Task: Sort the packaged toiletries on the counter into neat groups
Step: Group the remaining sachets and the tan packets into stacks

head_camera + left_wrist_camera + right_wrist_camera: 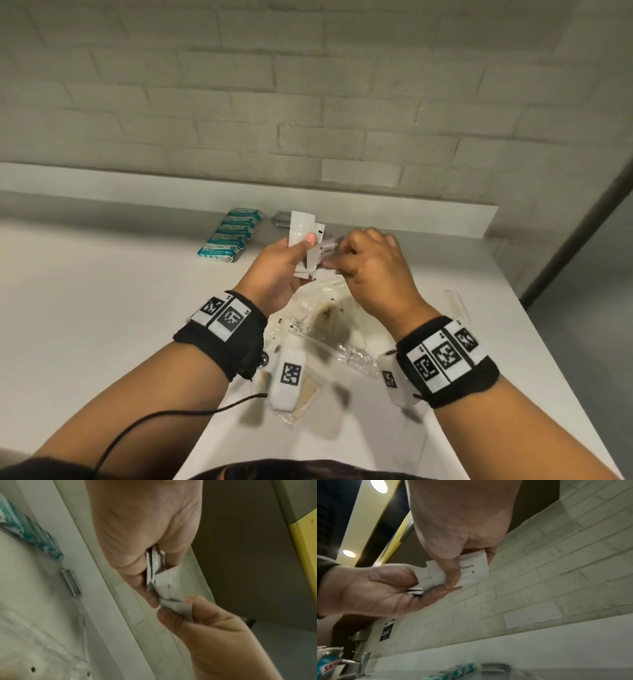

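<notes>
Above the white counter (102, 291) my left hand (305, 243) holds a small fanned stack of white sachets (301, 226) upright, thumb pressed on the front. My right hand (334, 260) pinches one more white sachet (325, 251) right against that stack. The right wrist view shows this toothpaste sachet (479, 566) between the thumb and fingers of my right hand (467, 569), touching the stack (426, 580) in my left hand (428, 586). In the left wrist view the stack (155, 563) sits in my left hand (150, 582), and my right hand (173, 608) pinches a sachet (176, 601).
A row of teal packets (229, 236) lies near the back ledge, with grey flat packs (284, 219) just right of it. Crumpled clear plastic bags (329, 322) lie under my wrists. A thin clear item (455, 301) lies near the counter's right edge. A tap (363, 660) stands at far left.
</notes>
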`<state>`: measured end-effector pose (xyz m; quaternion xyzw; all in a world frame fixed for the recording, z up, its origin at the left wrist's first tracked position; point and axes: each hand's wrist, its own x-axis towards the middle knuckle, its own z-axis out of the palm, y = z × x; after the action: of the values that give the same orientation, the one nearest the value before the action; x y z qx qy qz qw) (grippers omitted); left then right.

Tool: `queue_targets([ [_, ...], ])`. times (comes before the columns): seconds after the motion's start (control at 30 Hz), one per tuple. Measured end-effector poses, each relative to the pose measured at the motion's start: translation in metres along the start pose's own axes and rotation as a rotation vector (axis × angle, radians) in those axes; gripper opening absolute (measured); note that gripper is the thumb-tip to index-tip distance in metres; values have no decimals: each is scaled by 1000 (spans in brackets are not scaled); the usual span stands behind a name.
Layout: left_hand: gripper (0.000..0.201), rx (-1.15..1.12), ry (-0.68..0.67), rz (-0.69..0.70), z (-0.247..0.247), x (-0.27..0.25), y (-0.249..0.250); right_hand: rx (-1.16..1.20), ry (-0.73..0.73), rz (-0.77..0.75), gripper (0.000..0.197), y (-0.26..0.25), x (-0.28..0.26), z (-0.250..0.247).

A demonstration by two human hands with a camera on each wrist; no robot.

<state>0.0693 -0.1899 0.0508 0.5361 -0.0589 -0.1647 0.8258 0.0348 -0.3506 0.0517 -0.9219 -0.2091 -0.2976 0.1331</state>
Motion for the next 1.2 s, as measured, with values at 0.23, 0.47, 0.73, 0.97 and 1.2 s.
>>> queue_targets([
  [0.23, 32, 40, -183, -72, -2, -8, -3, -83, -81, -3, 20, 3, -6, 7],
  [0.47, 6, 125, 107, -36, -5, 0, -8, 128, -210, 104, 12, 5, -3, 7],
  [0.73, 2, 153, 151, -6, -9, -1, -9, 748, 123, 684, 16, 31, 8, -18],
  [0.97, 11, -260, 191, 54, -1, 10, -11, 856, -161, 776, 19, 4, 5, 4],
  [1.2, 7, 117, -41, -126, 11, 1, -18, 1013, 100, 783, 14, 1, 27, 8],
])
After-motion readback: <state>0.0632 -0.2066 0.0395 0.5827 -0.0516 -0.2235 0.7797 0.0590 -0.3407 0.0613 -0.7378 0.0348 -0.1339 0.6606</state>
